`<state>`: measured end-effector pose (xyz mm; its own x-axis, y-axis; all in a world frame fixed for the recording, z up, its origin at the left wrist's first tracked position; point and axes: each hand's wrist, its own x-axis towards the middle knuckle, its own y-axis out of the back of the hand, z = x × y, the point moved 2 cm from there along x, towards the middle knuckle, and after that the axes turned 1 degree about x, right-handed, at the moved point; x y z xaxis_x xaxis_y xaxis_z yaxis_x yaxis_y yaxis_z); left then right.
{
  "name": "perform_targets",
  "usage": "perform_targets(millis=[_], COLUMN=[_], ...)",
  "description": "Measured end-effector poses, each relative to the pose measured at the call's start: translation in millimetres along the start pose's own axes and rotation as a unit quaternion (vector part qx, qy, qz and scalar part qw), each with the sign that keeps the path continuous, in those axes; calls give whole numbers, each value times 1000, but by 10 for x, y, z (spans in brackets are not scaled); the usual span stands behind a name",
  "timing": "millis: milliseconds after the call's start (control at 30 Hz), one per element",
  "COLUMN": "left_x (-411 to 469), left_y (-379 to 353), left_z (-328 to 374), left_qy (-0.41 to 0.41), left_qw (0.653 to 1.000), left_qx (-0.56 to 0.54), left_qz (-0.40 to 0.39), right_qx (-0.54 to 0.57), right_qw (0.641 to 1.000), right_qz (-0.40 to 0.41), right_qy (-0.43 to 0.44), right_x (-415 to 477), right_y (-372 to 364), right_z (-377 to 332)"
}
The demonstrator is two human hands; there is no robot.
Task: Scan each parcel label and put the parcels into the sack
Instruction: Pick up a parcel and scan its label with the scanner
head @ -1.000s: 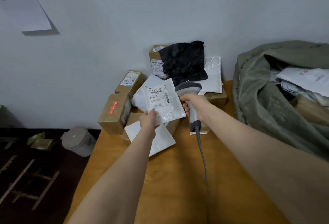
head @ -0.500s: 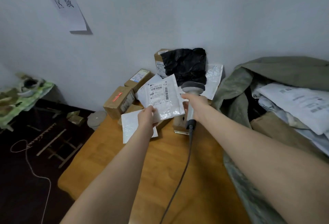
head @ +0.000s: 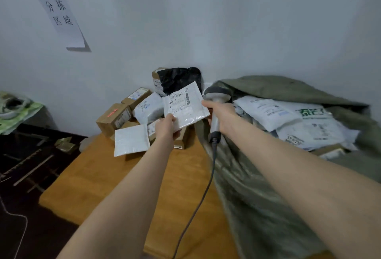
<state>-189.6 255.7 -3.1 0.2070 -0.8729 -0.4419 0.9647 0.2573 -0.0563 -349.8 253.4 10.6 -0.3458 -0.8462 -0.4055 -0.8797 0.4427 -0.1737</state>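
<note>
My left hand (head: 166,127) pinches the lower corner of a white bubble mailer (head: 185,105), held up with its barcode label facing me. Just right of it, my right hand (head: 221,117) grips the handle of a grey barcode scanner (head: 216,95), whose cable (head: 203,192) hangs down over the table. The scanner head sits beside the mailer's right edge. An olive-green sack (head: 253,197) lies open on the right, with several white mailers (head: 305,122) inside it. Behind my hands is a pile of parcels: brown cartons (head: 112,117), a white mailer (head: 131,142) and a black bag (head: 179,78).
A wooden table (head: 115,184) carries the pile and the sack; its left edge drops to a dark floor with wooden slats (head: 31,168). A paper sign (head: 60,18) hangs on the white wall. A green-covered surface (head: 14,112) stands at far left.
The view has swung right, showing more of the sack. My left hand has carried the mailer right and slightly up, closer to the scanner and the sack's mouth. The right hand still holds the scanner.
</note>
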Motion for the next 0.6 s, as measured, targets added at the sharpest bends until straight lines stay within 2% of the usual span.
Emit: perform_targets(millis=[367, 433, 500, 533, 567, 600], left_x=[-883, -899, -792, -724, -630, -561], left_y=[-1411, -1650, -1692, -1629, -1544, -1460], left_z=[-80, -132, -215, -289, -396, -522], left_qy=[-16, -70, -134, -138, -106, -53], left_qw=[997, 990, 949, 921, 913, 921], left_qx=[18, 98, 286, 362, 386, 374], left_qz=[-75, -70, -9, 44, 80, 98], right_qx=[-38, -66, -84, -98, -116, -133], right_qw=[998, 996, 994, 992, 990, 989], right_qz=[20, 39, 62, 70, 70, 66], right_qy=[38, 36, 34, 36, 34, 29], right_x=[-106, -70, 31, 61, 87, 132], right_y=[1459, 1740, 2015, 2142, 2257, 2351], right_z=[-688, -814, -929, -972, -997, -1003])
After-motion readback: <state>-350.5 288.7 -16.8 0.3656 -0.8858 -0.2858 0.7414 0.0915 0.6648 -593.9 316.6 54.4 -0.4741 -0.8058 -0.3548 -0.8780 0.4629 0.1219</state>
